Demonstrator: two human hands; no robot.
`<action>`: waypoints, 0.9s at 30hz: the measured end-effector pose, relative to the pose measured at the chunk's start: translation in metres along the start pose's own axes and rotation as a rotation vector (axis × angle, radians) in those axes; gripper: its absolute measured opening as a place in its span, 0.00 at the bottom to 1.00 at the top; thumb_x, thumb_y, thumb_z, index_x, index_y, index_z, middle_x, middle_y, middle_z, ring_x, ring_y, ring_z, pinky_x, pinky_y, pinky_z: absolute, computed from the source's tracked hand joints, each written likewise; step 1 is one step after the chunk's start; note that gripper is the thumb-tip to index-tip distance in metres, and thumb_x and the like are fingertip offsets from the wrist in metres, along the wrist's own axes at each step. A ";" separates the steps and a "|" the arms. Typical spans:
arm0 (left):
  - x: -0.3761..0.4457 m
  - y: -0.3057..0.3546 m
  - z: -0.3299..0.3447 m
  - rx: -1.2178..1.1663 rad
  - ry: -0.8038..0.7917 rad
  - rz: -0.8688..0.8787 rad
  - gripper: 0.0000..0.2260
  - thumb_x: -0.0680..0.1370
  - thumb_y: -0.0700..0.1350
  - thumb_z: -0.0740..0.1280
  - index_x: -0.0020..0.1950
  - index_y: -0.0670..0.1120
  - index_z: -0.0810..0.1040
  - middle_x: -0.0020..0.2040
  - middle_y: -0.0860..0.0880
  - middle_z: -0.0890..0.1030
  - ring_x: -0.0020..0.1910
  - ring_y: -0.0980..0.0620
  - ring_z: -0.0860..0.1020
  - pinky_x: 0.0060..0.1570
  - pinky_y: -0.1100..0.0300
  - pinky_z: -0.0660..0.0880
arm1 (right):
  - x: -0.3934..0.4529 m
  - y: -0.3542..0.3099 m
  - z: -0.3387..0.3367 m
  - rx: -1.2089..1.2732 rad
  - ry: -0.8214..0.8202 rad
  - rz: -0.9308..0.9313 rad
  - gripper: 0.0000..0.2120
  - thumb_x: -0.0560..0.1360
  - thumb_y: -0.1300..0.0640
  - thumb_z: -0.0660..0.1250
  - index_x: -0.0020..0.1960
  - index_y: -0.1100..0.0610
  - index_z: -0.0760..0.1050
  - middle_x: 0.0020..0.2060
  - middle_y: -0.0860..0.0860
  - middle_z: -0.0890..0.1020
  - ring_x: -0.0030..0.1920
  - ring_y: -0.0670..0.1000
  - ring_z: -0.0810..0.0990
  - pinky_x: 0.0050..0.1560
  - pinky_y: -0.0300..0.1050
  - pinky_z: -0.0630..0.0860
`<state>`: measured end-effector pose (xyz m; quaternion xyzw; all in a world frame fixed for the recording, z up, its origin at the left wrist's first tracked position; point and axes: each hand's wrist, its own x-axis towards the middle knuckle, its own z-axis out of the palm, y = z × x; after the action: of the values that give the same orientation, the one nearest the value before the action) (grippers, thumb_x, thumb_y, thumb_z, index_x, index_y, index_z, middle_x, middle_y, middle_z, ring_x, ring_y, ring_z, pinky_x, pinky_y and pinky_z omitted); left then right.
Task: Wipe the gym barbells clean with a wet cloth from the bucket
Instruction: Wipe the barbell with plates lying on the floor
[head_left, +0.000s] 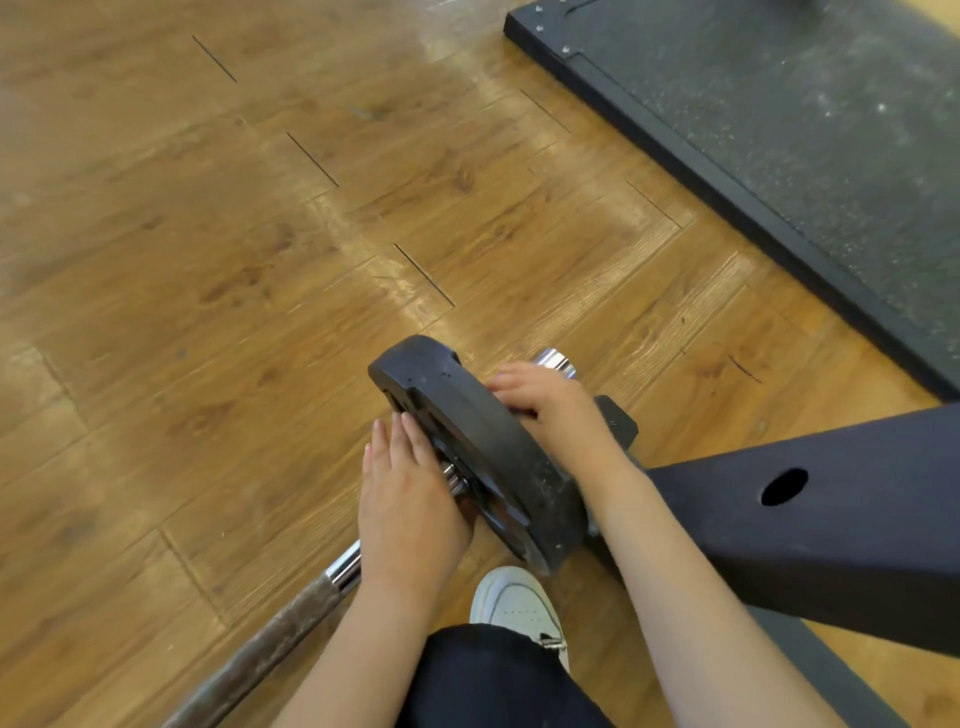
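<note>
Both hands on the plate (483, 447): left hand (410, 499) fingers flat, right hand (550, 405) fingers curled over it; I'd slide it evenly, no cloth yet.

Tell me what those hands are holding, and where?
The black weight plate: left hand lies flat on its near face, right hand curls over the far rim. No cloth.

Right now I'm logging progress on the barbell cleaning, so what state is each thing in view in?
Weight plate: on the bar, upright on its edge, held between both hands.
Barbell: lying low along the wood floor, chrome end sticking out past the plate.
Left hand: flat, fingers straight, pressed on the plate's near face.
Right hand: fingers on the plate's far side.
Cloth and bucket: not in view.
</note>
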<state>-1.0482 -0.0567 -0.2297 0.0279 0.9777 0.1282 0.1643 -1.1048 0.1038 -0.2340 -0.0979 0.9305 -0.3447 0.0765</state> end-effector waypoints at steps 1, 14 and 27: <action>0.000 0.000 0.000 -0.006 0.000 0.005 0.41 0.77 0.57 0.61 0.76 0.35 0.42 0.77 0.38 0.48 0.76 0.40 0.45 0.73 0.52 0.43 | -0.007 -0.001 0.001 0.026 -0.040 0.002 0.15 0.68 0.72 0.62 0.49 0.64 0.83 0.53 0.58 0.83 0.59 0.59 0.78 0.63 0.43 0.68; -0.001 0.001 -0.001 -0.018 0.021 0.014 0.40 0.77 0.57 0.60 0.76 0.34 0.44 0.77 0.37 0.50 0.76 0.39 0.46 0.74 0.51 0.44 | 0.011 -0.002 -0.005 -0.080 -0.023 0.108 0.13 0.75 0.62 0.65 0.57 0.59 0.80 0.58 0.50 0.80 0.66 0.54 0.70 0.68 0.56 0.65; -0.005 0.003 -0.011 0.019 -0.036 -0.013 0.40 0.79 0.58 0.56 0.75 0.35 0.38 0.77 0.38 0.44 0.76 0.41 0.42 0.73 0.52 0.40 | 0.032 -0.024 -0.016 -0.348 -0.108 0.276 0.14 0.74 0.68 0.62 0.51 0.55 0.81 0.51 0.54 0.81 0.61 0.54 0.72 0.58 0.44 0.67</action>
<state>-1.0470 -0.0568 -0.2177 0.0255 0.9759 0.1174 0.1824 -1.1363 0.0885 -0.2082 0.0003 0.9750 -0.1597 0.1545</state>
